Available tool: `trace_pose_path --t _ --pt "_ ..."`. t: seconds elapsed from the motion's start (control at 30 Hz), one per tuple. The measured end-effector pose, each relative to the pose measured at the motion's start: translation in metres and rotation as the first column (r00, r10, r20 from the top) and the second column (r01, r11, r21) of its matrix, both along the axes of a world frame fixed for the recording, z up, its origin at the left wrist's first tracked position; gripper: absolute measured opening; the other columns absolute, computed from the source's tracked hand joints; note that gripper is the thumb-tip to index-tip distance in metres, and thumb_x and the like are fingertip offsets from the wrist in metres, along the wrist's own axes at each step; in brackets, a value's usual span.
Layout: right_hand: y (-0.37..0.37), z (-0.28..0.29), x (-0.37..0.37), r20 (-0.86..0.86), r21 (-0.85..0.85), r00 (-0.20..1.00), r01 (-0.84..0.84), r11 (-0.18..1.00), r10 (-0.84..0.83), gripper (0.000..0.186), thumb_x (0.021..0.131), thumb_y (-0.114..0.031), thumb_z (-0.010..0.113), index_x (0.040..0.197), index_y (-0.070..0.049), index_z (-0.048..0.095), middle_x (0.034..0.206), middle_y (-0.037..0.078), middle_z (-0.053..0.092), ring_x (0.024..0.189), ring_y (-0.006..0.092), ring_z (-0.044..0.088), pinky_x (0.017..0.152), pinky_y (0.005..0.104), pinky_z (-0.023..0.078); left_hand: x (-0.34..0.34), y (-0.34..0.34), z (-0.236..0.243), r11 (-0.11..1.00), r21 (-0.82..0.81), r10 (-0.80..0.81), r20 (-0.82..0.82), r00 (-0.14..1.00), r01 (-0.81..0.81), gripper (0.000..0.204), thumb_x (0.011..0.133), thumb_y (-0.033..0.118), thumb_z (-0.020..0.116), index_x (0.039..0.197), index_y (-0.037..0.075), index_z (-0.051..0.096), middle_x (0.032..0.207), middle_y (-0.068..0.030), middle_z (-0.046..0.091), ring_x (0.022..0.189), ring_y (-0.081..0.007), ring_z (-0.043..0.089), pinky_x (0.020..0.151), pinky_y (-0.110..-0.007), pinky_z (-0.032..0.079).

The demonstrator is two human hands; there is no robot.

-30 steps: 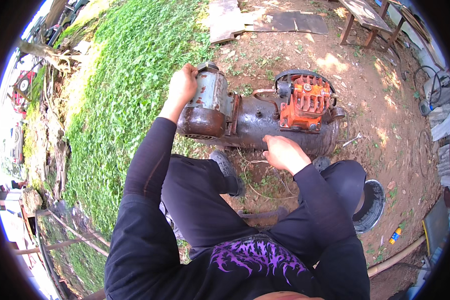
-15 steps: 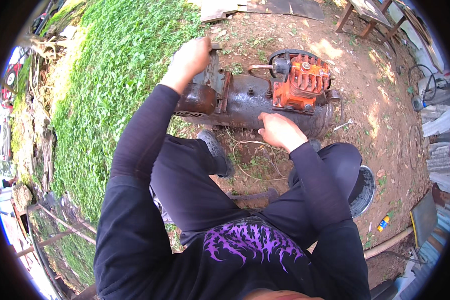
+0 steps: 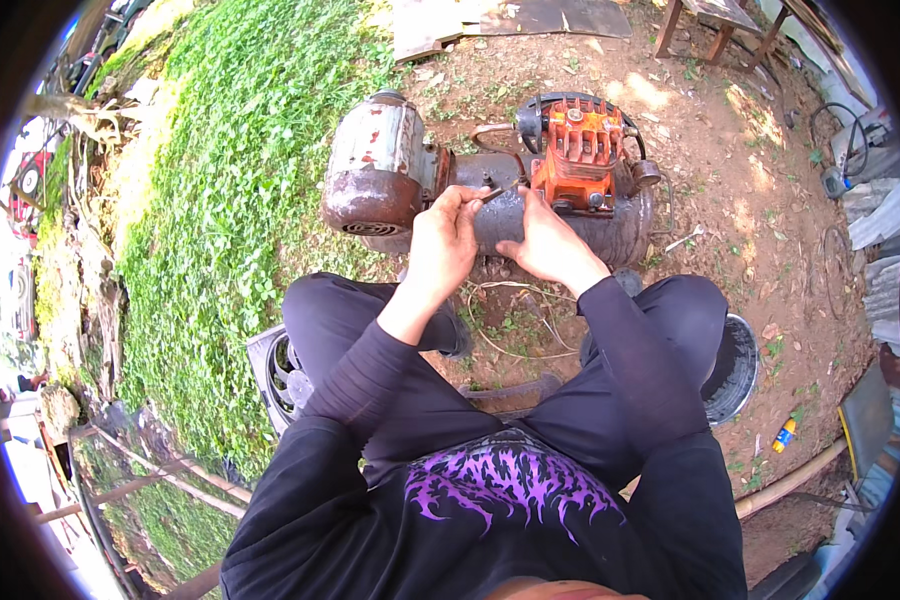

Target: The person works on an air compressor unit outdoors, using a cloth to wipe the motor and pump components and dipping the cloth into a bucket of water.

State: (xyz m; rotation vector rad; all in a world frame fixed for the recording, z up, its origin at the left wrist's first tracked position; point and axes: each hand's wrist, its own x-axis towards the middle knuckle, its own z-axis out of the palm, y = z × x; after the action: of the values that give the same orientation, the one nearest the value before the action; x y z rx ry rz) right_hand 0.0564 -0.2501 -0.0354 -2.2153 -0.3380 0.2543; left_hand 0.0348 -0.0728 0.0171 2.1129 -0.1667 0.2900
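Note:
An air compressor lies on the ground before my knees, with a dark tank (image 3: 620, 232), an orange finned pump head (image 3: 580, 160) and a rusty grey motor (image 3: 375, 150). Over the tank's middle, my left hand (image 3: 445, 240) pinches a small, thin dark piece (image 3: 492, 194), too small to name exactly. My right hand (image 3: 555, 240) is at the tank beside the pump head. Its fingertips point at the lower end of the curved metal pipe (image 3: 490, 130), and its thumb stands apart. Nothing shows in the right hand; whether it touches the pipe is unclear.
A loop of thin cord (image 3: 515, 355) lies between my feet. A black bucket (image 3: 735, 370) stands by my right knee, and a fan-like part (image 3: 285, 375) by my left. A wrench (image 3: 685, 238) and a yellow-blue bottle (image 3: 785, 435) lie on the dirt at right.
My left hand has come back from the motor, rightward and nearer, to the tank's middle beside my right hand. My right hand's fingers have moved up toward the pipe end.

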Motion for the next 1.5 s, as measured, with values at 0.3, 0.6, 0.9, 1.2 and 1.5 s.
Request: trace_pose_path --t 0.3,0.6,0.9,1.2,1.5 --pt "-0.003 0.011 0.002 -0.149 0.55 0.975 0.218 0.806 -0.162 0.038 0.094 -0.008 0.074 0.128 0.003 0.061 0.111 0.015 0.075 0.096 0.0198 0.074 0.085 0.0336 0.057 0.008 -0.001 -0.046 0.759 -0.636 -0.123 -0.352 0.928 -0.141 0.022 0.101 0.002 0.064 0.121 0.001 0.058 0.102 -0.0068 0.072 0.086 -0.0106 0.067 0.079 -0.028 0.058" --pt "-0.197 0.109 -0.066 0.24 0.782 0.49 0.414 0.466 -0.838 0.024 0.098 -0.018 0.071 0.099 0.001 0.057 0.08 0.013 0.067 0.065 0.0196 0.064 0.059 0.0348 0.051 -0.008 0.047 -0.052 0.901 -0.428 -0.215 -0.589 0.779 -0.074 0.029 0.102 0.013 0.066 0.127 -0.001 0.061 0.098 -0.0047 0.07 0.095 -0.0195 0.074 0.077 -0.027 0.06" --pt "-0.434 -0.184 -0.224 -0.008 -0.435 0.126 0.893 0.117 -0.992 0.037 0.09 -0.022 0.07 0.121 -0.003 0.071 0.12 0.027 0.07 0.117 0.0414 0.066 0.1 0.0456 0.052 -0.005 0.015 -0.113 0.972 0.015 -0.076 -0.923 0.376 0.234 0.036 0.105 0.03 0.063 0.132 0.006 0.062 0.1 -0.0032 0.071 0.091 -0.0142 0.071 0.071 -0.028 0.052" --pt "-0.439 -0.37 -0.217 -0.39 -0.761 0.291 0.433 0.484 -0.874 0.035 0.091 -0.013 0.062 0.121 0.0 0.072 0.132 0.026 0.066 0.123 0.0396 0.065 0.103 0.0467 0.053 -0.015 0.021 -0.159 0.892 0.143 -0.041 -0.919 0.393 0.428 0.038 0.101 0.02 0.07 0.131 -0.001 0.062 0.095 -0.006 0.072 0.091 -0.0113 0.064 0.087 -0.028 0.051" --pt "-0.451 -0.385 -0.232 -0.331 -0.814 0.149 0.454 0.362 -0.932 0.036 0.095 -0.013 0.057 0.125 0.0 0.07 0.123 0.027 0.069 0.117 0.0369 0.068 0.1 0.0427 0.056 -0.02 0.021 -0.162 0.9 0.164 0.014 -0.937 0.349 0.404 0.037 0.1 0.014 0.068 0.132 -0.002 0.061 0.095 -0.006 0.072 0.09 -0.0112 0.065 0.084 -0.028 0.051"
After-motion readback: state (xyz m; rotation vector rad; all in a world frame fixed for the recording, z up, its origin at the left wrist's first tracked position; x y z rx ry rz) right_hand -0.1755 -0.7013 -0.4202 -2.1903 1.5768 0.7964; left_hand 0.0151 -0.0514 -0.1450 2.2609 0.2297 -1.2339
